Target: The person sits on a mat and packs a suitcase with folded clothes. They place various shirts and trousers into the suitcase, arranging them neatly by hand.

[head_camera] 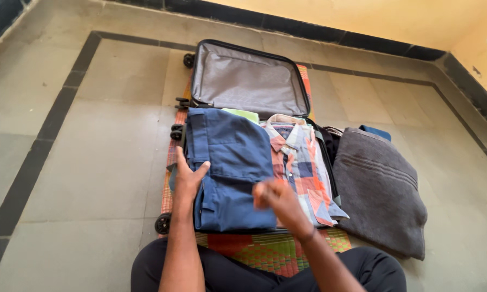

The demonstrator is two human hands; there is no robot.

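Both forearms reach forward from the person's crossed legs toward an open suitcase [243, 81] lying on a woven mat [265, 251] on the tiled floor [92, 162].

The left hand [188, 181] lies flat, fingers spread and thumb angled out, pressing on the left edge of the folded blue trousers [230, 173] that fill the left side of the case; it grips nothing.

The right hand [273, 199] hovers over the lower right edge of the trousers, wrist bent, fingers loosely curled; it is blurred, so whether it pinches the cloth cannot be told.

A plaid shirt [303, 167] lies just beside the trousers, a green garment [243, 114] peeks out behind them. A folded grey blanket [381, 189] rests on the floor beside the case.
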